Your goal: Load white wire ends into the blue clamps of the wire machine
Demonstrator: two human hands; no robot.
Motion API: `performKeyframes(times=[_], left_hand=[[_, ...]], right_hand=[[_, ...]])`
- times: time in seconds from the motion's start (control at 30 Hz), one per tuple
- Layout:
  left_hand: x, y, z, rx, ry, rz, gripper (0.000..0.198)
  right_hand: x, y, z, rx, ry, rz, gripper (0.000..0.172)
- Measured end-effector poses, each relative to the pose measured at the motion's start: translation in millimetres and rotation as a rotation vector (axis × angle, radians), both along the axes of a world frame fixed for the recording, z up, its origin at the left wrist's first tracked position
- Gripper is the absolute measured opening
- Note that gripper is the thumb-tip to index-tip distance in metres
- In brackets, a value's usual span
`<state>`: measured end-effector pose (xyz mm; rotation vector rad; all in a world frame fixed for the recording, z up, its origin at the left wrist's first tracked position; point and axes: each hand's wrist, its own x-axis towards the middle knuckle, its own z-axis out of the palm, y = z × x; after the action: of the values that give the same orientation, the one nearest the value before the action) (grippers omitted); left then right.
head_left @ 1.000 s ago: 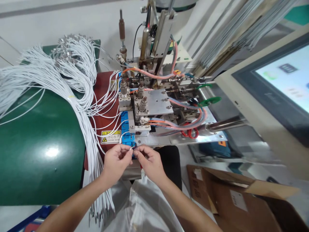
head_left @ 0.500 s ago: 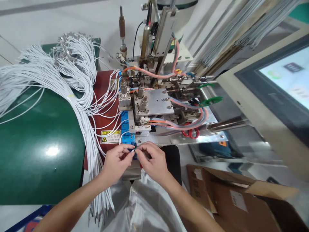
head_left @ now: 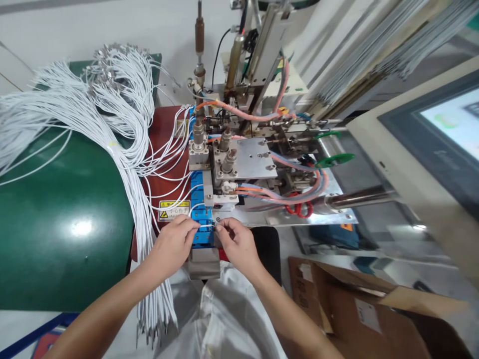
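Note:
My left hand (head_left: 175,243) pinches a white cable (head_left: 205,226) a short way back from its end, thumb against fingers. The cable lies across the blue slotted fixture (head_left: 202,238) at the machine's near edge. My right hand (head_left: 239,244) is closed at the cable's tip, thumb and forefinger together just right of the fixture; the tip itself is too small to make out. Other white cables (head_left: 170,192) run from the left into slots farther up the blue fixture. Beside my left wrist hangs a thick bundle of white cables (head_left: 140,219).
Beyond the fixture stands the machine's metal plate (head_left: 254,157) with orange and clear hoses. A green-flanged wire spool (head_left: 333,147) and a tilted screen (head_left: 449,114) are to the right. A green table (head_left: 67,239) lies left; cardboard boxes (head_left: 337,299) stand lower right.
My hands have drawn slightly apart, and the cable now lies across the blue fixture between them. The view has shifted a little, so the machine appears farther right.

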<state>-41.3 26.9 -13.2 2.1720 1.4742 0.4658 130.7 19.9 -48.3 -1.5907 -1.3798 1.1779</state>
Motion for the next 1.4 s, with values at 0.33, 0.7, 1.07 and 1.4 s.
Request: performKeyframes(times=[0.33, 0.7, 1.07, 1.4], left_hand=[[-2, 2, -7.0, 0.046, -0.062, -0.036, 0.017], [-2, -4, -13.0, 0.185, -0.026, -0.057, 0.021], [-5, -10, -10.4, 0.306, 0.158, -0.143, 0.028], [-47, -44, 28.3, -0.021, 0.274, -0.427, 0.011]], right_hand=[[8, 9, -10.6, 0.077, -0.016, 0.138, 0.021], [-4, 14, -20.7, 0.470, -0.381, 0.129, 0.030], [0, 12, -24.1, 0.168, 0.003, -0.105, 0.036], [21, 8, -11.6, 0.185, 0.203, -0.226, 0.041]])
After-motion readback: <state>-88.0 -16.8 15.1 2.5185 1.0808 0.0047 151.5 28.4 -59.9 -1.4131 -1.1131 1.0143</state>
